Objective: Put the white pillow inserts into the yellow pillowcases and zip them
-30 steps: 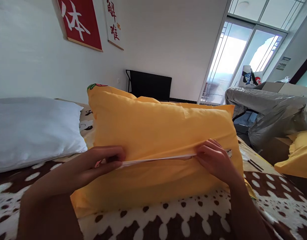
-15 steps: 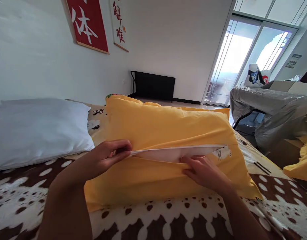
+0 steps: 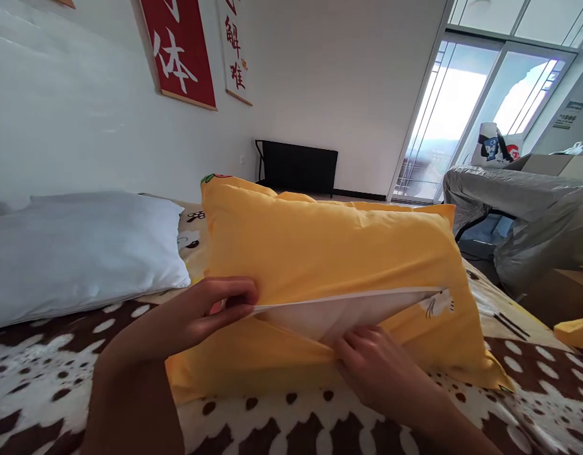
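Note:
A yellow pillowcase (image 3: pixel 329 234) stands propped on the bed, filled by a white pillow (image 3: pixel 315 318) that shows through a long slit across its front. My left hand (image 3: pixel 229 303) pinches the slit's edge at its left end, thumb below and fingers above. Lower down and to the right, my right hand (image 3: pixel 367 360) has its fingers curled over the lower edge of the slit and pulls it down, so the gap is widest there. A white cat print lies at the slit's right end. The fingertips of my right hand are partly hidden.
A bare white pillow (image 3: pixel 102 246) lies to the left on the brown and white patterned blanket (image 3: pixel 253 417). At the right are a plastic-covered piece of furniture (image 3: pixel 523 189) and a cardboard box with yellow cloth (image 3: pixel 576 325). A black panel (image 3: pixel 298 167) stands against the far wall.
My right hand has moved down and slightly left, drawing the lower edge with it, and the slit gapes wider. My left hand keeps its pinch. The view has shifted slightly.

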`<state>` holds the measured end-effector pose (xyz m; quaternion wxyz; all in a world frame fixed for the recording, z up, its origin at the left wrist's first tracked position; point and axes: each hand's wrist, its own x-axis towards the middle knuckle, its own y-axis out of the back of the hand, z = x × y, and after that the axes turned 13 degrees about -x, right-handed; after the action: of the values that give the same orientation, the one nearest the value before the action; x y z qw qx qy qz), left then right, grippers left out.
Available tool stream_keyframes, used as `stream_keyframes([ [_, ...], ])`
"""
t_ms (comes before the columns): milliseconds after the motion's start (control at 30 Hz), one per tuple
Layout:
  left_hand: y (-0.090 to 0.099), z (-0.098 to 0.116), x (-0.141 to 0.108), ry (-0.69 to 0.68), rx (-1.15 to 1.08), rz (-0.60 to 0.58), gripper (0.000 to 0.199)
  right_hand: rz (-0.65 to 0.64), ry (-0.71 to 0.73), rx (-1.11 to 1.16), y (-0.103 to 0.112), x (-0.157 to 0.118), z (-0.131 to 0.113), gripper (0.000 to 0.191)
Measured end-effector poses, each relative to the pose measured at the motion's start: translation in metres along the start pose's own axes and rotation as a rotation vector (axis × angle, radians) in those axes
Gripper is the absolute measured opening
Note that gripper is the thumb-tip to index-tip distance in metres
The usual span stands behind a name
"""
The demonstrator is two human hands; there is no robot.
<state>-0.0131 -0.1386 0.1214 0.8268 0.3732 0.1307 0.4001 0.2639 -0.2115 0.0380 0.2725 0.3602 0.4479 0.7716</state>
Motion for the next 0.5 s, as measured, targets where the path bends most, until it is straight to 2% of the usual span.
stream_keyframes([
  [67, 0.000, 0.001, -0.002, -0.016, 0.003, -0.032, 0.033, 0.139, -0.034, 0.004, 0.006, -0.004, 0.005, 0.017],
  [167, 0.000, 0.000, -0.001, -0.040, 0.021, -0.052, 0.030, 0.409, -0.162, -0.041, 0.012, -0.005, 0.013, 0.018],
  [267, -0.002, -0.004, 0.002, -0.048, -0.007, -0.060, 0.028, 0.596, -0.239, -0.084, 0.007, 0.003, 0.018, 0.017],
  [400, -0.002, -0.010, 0.007, -0.074, -0.090, -0.083, 0.026, 0.625, -0.202, -0.042, -0.014, 0.016, 0.023, 0.031],
  [500, -0.002, -0.011, 0.011, -0.078, -0.122, -0.096, 0.026, 0.641, -0.215, -0.019, -0.031, 0.024, 0.030, 0.024],
])
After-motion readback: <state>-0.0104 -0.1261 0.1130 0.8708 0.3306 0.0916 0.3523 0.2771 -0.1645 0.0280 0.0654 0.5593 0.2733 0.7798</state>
